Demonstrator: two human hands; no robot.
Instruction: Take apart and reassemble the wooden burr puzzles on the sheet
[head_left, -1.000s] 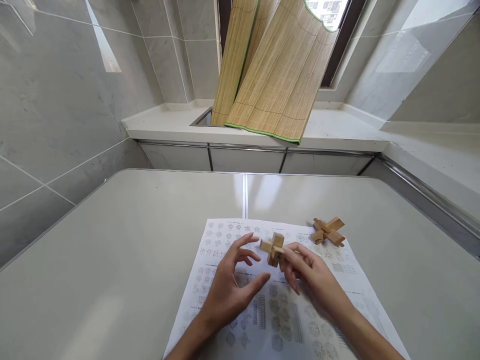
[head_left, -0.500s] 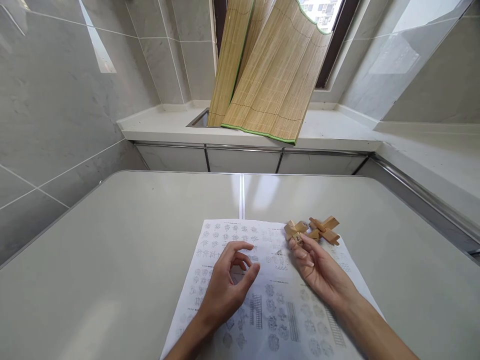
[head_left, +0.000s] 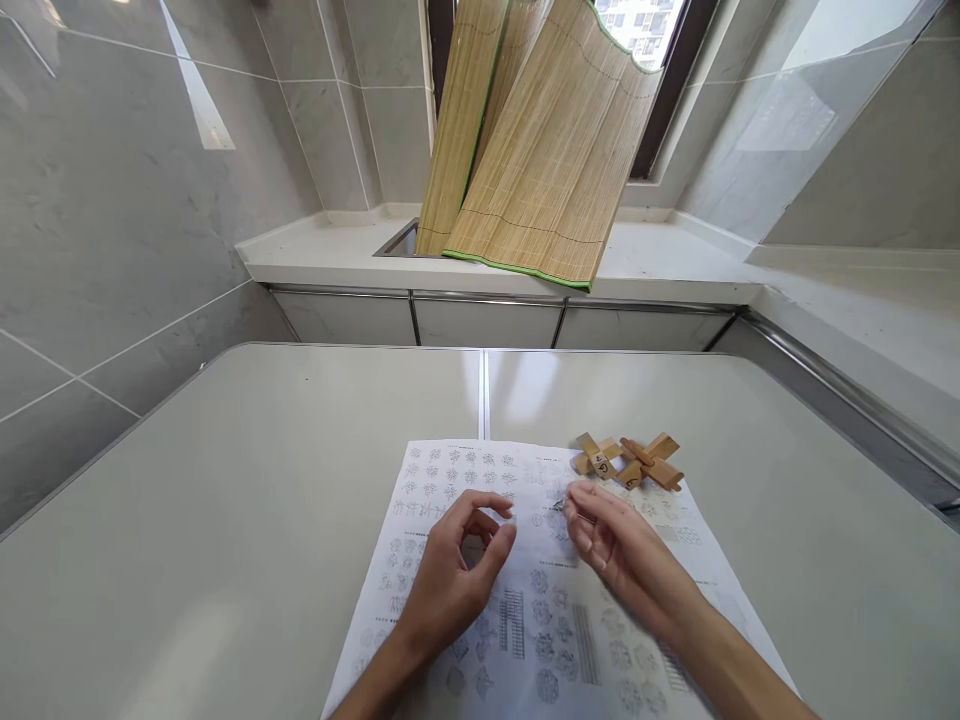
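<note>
My left hand [head_left: 456, 565] is over the left half of a printed paper sheet [head_left: 525, 590], its fingers curled and the thumb apart, with nothing between them. My right hand [head_left: 619, 545] is just in front of several flat wooden puzzle pieces, apart from them, its fingers loosely bent and no piece visible in them. One pale wooden puzzle piece [head_left: 601, 462] bears a black number and lies across others at the sheet's top right corner. Beside it, darker brown wooden pieces [head_left: 658, 466] lie crossed over one another. The sheet shows rows of small line drawings and columns of tables.
The sheet lies on a glossy pale table [head_left: 247, 520] with a seam down the middle. Beyond the table's far edge are a white window ledge [head_left: 322, 258] and a hanging bamboo blind [head_left: 540, 190] with green trim. Grey tiled walls [head_left: 150, 230] rise at the sides.
My right hand has let go of the numbered wooden piece and drawn back slightly down and left. The pale pieces now lie turned differently. My left hand has hardly moved.
</note>
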